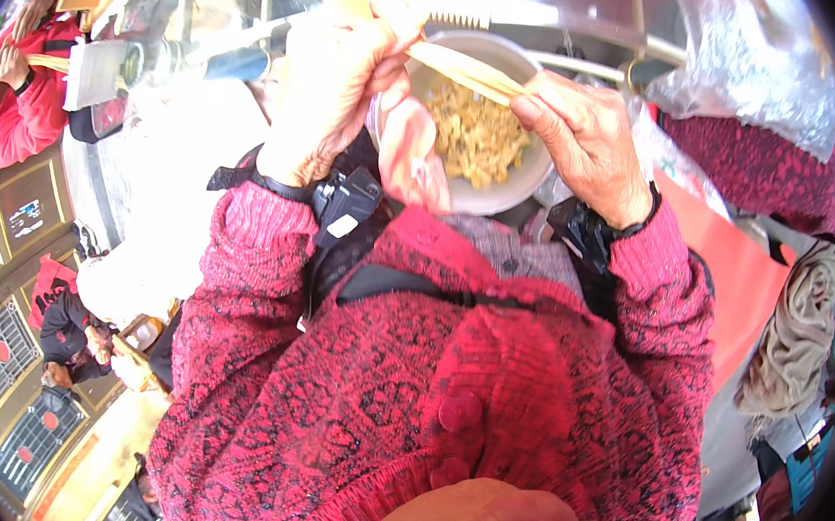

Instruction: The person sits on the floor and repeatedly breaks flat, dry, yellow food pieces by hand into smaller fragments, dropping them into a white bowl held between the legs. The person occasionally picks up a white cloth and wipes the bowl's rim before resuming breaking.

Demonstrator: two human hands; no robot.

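Head view, looking down the person's front.

Left hand (330,71): raised at upper centre, fingers curled shut around one end of a pale, flat strip of dough sheet or wrapper (461,67). A black strap with a small black device (347,206) sits at the wrist, above a red-and-black patterned knit sleeve (235,273).

Right hand (590,142): beside it, thumb and fingers pinched closed on the other end of the same pale strip, so the strip spans between both hands. A black band circles this wrist too.

Round pale bowl (504,194): directly under the hands and strip, close against the person's chest, filled with yellowish shredded filling (475,135).

Pink plastic wrapping (408,154): touching the bowl's left rim, just below the left hand.

Red-and-black patterned knit cardigan with round pink buttons (458,410): fills the lower middle of the view.

Clear crumpled plastic bag (758,62): upper right, well apart from the hands.

Grey-brown cloth (798,327): hanging at the right edge.

Another person in a red jacket (20,112): far left, seated, apart from the work.
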